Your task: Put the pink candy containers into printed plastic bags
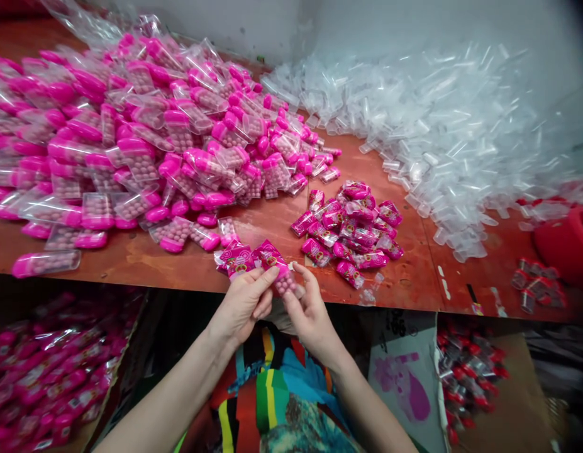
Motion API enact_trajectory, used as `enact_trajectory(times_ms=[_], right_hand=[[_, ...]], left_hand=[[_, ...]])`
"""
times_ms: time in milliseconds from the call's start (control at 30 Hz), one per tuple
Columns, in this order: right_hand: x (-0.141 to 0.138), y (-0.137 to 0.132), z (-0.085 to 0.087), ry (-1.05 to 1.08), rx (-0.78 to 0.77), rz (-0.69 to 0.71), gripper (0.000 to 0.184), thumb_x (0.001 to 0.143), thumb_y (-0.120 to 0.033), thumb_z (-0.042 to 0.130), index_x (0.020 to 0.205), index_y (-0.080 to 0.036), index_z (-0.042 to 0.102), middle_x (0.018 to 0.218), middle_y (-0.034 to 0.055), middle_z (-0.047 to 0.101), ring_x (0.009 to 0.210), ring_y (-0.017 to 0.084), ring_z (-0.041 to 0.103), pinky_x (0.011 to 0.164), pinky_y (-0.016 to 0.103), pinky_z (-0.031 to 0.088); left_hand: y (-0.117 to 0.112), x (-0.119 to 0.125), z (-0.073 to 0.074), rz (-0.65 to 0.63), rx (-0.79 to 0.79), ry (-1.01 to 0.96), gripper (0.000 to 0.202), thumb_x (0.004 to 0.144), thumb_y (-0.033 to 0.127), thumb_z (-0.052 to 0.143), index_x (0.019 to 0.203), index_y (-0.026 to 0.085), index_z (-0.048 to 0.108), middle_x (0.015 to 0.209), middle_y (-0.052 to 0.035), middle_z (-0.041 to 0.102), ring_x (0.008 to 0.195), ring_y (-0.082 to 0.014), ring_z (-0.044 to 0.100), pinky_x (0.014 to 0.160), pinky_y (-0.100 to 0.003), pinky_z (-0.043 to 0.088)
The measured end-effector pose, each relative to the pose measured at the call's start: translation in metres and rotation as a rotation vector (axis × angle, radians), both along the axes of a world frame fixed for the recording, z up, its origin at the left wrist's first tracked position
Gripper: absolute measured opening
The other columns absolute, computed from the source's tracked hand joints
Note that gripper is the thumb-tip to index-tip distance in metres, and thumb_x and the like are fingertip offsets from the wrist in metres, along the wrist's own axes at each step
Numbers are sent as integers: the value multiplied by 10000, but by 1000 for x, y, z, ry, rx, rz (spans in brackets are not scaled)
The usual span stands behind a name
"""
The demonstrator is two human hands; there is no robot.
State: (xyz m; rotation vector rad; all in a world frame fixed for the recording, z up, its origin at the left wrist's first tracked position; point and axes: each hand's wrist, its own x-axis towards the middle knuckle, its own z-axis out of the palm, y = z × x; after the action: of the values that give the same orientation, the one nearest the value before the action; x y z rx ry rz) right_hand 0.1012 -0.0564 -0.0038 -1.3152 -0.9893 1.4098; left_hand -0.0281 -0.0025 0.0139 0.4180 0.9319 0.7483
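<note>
Between both hands, at the table's front edge, is a small clear candy container [285,281] full of pink balls. My left hand [244,299] pinches its upper end, with the thumb across it. My right hand [310,308] grips the clear lower end between thumb and fingers. A printed pink wrapper [268,253] touches the container's top; whether it is fitted over it I cannot tell. Another pink wrapper [236,258] lies just left of it. Beyond my right hand sits a small heap of wrapped pink containers [350,226].
A large heap of pink-capped containers [144,145] covers the table's left. Clear plastic pieces [427,132] are piled at the right, near a red round object [567,242] and several small red-topped pieces [539,286]. Below stand boxes of pink packs [55,377] and red-capped items [470,371].
</note>
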Motion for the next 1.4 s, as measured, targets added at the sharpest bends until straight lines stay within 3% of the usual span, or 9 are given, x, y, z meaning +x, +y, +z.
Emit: enact_trajectory(times_ms=[100, 200, 300, 400, 467, 633, 900, 1233, 1400], right_hand=[[-6, 0, -1, -163, 113, -73, 514, 870, -346, 612, 1348, -253, 450, 1175, 101, 627, 1019, 222, 634, 905, 375, 506], [-6, 3, 3, 94, -55, -40, 522, 893, -399, 568, 1372, -281, 398, 821, 7, 634, 568, 124, 584, 552, 253, 523], [-4, 6, 5, 351, -210, 11, 486, 924, -439, 498, 1372, -300, 373, 635, -78, 506, 336, 41, 262, 325, 152, 285], [-4, 3, 3, 233, -144, -46, 502, 900, -418, 552, 1363, -292, 405, 768, -16, 609, 431, 74, 464, 411, 187, 431], [-5, 0, 0, 70, -62, -90, 524, 882, -391, 593, 1365, -283, 422, 993, 56, 662, 723, 149, 653, 641, 264, 557], [-3, -1, -1, -144, 72, 20, 494, 936, -304, 520, 1404, -276, 364, 1312, 91, 585, 1182, 216, 594, 950, 358, 510], [2, -7, -9, -637, 234, 107, 542, 921, -264, 515, 1436, -220, 352, 1066, 117, 707, 803, 237, 713, 757, 394, 573], [-4, 1, 2, 312, -162, -29, 553, 893, -374, 598, 1379, -316, 342, 935, 2, 594, 619, 73, 572, 536, 180, 478], [6, 1, -6, 429, -185, -10, 598, 874, -379, 635, 1386, -324, 330, 767, -41, 529, 489, 53, 428, 414, 149, 327]], left_hand=[[-1, 1, 0, 24, -7, 10, 321, 775, 426, 707, 697, 162, 541, 312, 118, 329, 263, -18, 199, 341, -175, 158], [-1, 2, 2, 29, -9, 20, 331, 794, 435, 686, 683, 162, 536, 314, 113, 330, 270, -15, 187, 344, -173, 160], [-2, 2, 4, -19, 32, 24, 338, 818, 439, 659, 676, 160, 532, 337, 97, 367, 281, -15, 215, 352, -173, 173], [-5, 4, 4, -43, 52, 53, 318, 830, 436, 644, 703, 167, 530, 338, 96, 373, 283, -23, 228, 353, -174, 176], [-7, 5, 3, -39, 45, 80, 296, 827, 421, 651, 724, 175, 523, 325, 105, 356, 278, -27, 224, 352, -173, 182], [-4, 7, 2, -19, -36, 63, 292, 795, 392, 696, 727, 165, 525, 340, 120, 337, 283, -11, 188, 342, -161, 166], [0, 12, -5, 57, -64, -86, 291, 783, 380, 705, 703, 130, 581, 484, 64, 487, 322, 8, 236, 348, -157, 186], [-6, 15, 2, -2, -57, 19, 270, 806, 380, 684, 761, 136, 578, 434, 91, 430, 319, -7, 226, 356, -168, 176], [-12, 14, 3, -40, -10, 49, 284, 850, 413, 626, 760, 152, 558, 377, 104, 367, 326, -25, 223, 388, -179, 236]])
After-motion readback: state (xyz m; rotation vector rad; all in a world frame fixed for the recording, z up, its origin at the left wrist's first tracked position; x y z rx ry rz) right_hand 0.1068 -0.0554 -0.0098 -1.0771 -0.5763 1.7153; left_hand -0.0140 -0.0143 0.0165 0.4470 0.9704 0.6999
